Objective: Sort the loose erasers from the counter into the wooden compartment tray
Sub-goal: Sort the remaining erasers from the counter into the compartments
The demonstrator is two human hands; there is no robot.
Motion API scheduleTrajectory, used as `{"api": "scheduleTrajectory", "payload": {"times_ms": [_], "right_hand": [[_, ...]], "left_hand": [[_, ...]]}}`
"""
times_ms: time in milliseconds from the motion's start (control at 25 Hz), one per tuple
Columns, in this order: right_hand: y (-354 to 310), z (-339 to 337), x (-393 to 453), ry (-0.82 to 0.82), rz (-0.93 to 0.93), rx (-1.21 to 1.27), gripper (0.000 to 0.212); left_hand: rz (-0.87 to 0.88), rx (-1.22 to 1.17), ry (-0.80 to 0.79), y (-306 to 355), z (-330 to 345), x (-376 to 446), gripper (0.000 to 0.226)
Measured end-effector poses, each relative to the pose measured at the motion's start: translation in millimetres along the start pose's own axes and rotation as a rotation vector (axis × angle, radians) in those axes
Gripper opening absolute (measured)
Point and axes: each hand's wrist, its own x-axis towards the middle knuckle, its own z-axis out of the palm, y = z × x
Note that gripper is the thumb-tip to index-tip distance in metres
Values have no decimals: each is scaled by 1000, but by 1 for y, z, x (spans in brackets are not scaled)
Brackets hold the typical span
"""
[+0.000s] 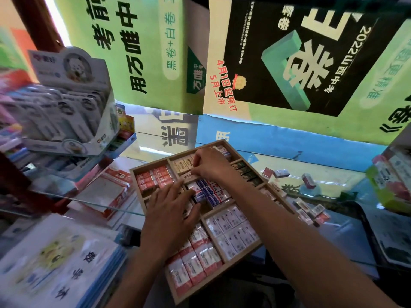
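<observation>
Right hand (208,165) hides beige erasers (183,164); grip unclear; tray (224,255) corner cut.

The shallow pale wooden compartment tray (224,261) shows matt, unvarnished slats with a faint grain. The small rectangular erasers in red-and-white sleeves (193,263) near its front edge wear glossy clear plastic wrap that catches the light. The loose boxed erasers (308,181) beyond the tray's right edge look like printed card. The clear glass counter top (347,227) is smooth and reflective. The big green and black paper posters (289,52) appear matt.
</observation>
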Motion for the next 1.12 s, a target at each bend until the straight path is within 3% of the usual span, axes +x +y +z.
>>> {"api": "scheduleTrajectory", "payload": {"times_ms": [160, 240, 320, 440, 520, 640, 720, 800, 880, 1040, 1120], "right_hand": [[0, 8, 1, 51, -36, -127, 15], [0, 4, -2, 28, -87, -114, 14], [8, -7, -10, 119, -100, -25, 14], [49, -35, -29, 398, 50, 149, 12], [89, -55, -45, 465, 202, 144, 11], [141, -76, -73, 313, 373, 35, 13], [157, -76, -89, 30, 355, 6, 9], [159, -71, -99, -172, 314, 24, 23], [159, -68, -102, -157, 320, 76, 35], [154, -66, -104, -143, 336, 133, 8], [156, -68, -103, -44, 350, 147, 18]], "left_hand": [[-7, 0, -2, 0, 1, 1, 67], [-3, 0, 5, -2, 1, 1, 64], [-1, -9, 14, -3, 2, 1, 62], [7, 1, 10, -5, 4, 2, 62], [10, 5, 11, -7, 5, 3, 62], [13, 10, 9, -8, 5, 3, 63], [13, 11, 12, -8, 5, 3, 64], [11, 11, 7, -5, 5, 3, 65], [9, 15, 2, -4, 5, 3, 66], [-1, 1, 5, -3, 3, 3, 68], [-1, 2, 2, -2, 3, 3, 68]]}}
